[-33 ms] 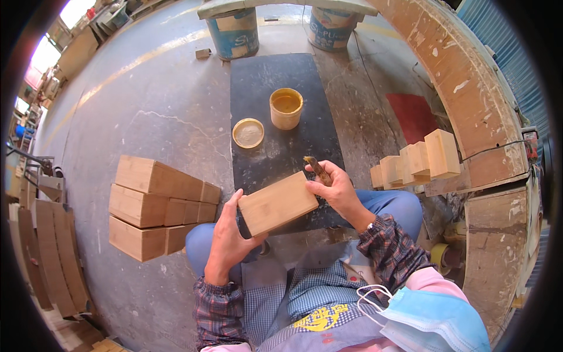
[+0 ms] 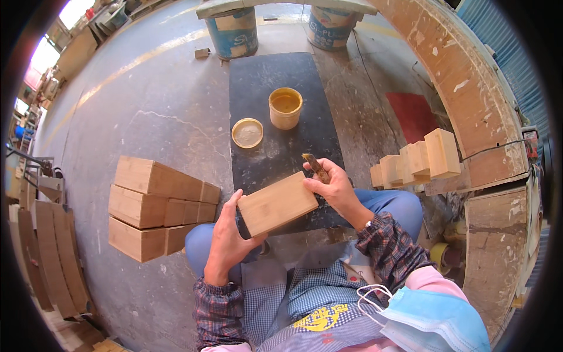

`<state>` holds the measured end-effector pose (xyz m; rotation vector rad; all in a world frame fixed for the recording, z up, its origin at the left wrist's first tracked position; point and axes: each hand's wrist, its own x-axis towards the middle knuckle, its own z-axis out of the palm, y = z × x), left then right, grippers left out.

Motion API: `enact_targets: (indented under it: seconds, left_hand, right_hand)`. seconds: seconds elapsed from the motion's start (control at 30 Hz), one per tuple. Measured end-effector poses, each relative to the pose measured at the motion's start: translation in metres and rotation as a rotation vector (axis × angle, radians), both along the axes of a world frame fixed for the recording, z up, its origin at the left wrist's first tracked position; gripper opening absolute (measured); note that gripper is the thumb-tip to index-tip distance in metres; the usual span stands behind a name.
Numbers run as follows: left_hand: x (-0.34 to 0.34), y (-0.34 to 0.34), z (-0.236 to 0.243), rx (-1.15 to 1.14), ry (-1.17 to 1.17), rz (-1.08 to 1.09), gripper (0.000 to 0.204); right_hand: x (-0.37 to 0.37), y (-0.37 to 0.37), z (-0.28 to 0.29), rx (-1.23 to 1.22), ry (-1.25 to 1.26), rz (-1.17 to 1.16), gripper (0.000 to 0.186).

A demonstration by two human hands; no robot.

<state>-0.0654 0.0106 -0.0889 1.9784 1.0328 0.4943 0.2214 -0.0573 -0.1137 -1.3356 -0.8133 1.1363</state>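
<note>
A light wooden box point(image 2: 278, 205), closed on the side that shows, is held tilted above my lap. My left hand point(image 2: 227, 237) grips its left end, thumb on the near edge and fingers at the far one. Between the fingers of my right hand point(image 2: 334, 190) is a short, dark, stick-like tool point(image 2: 318, 169) with a yellow-smeared tip. My right thumb touches the box's far right corner. Beyond the box, on a black mat point(image 2: 264, 76), stand an open tub point(image 2: 285, 117) of yellowish stuff and a round lid point(image 2: 247, 134) with pale residue in it.
Stacked wooden boxes point(image 2: 141, 208) stand on the floor to my left. A row of smaller wooden blocks point(image 2: 441, 154) is at my right, beside a worn wooden panel point(image 2: 469, 88). Two blue-and-white buckets point(image 2: 234, 35) hold up a board ahead. A face mask point(image 2: 434, 317) hangs near my right arm.
</note>
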Motion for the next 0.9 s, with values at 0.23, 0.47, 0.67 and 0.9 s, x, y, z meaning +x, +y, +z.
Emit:
enact_targets:
  seconds: [0.23, 0.47, 0.67, 0.9]
  left_hand:
    - [0.0, 0.0, -0.001, 0.01, -0.015, 0.0, 0.108]
    - [0.0, 0.001, -0.004, 0.012, -0.032, 0.003, 0.109]
    - [0.0, 0.001, -0.003, 0.014, -0.021, -0.008, 0.108]
    - [0.001, 0.001, -0.002, 0.011, -0.026, -0.001, 0.106]
  right_hand:
    - [0.013, 0.011, 0.003, 0.032, -0.036, -0.106, 0.027]
    - [0.013, -0.037, 0.0, 0.197, -0.273, -0.043, 0.021]
    - [0.013, -0.034, -0.013, 0.059, -0.042, -0.008, 0.015]
    - [0.014, -0.032, -0.014, 0.089, -0.071, -0.008, 0.015]
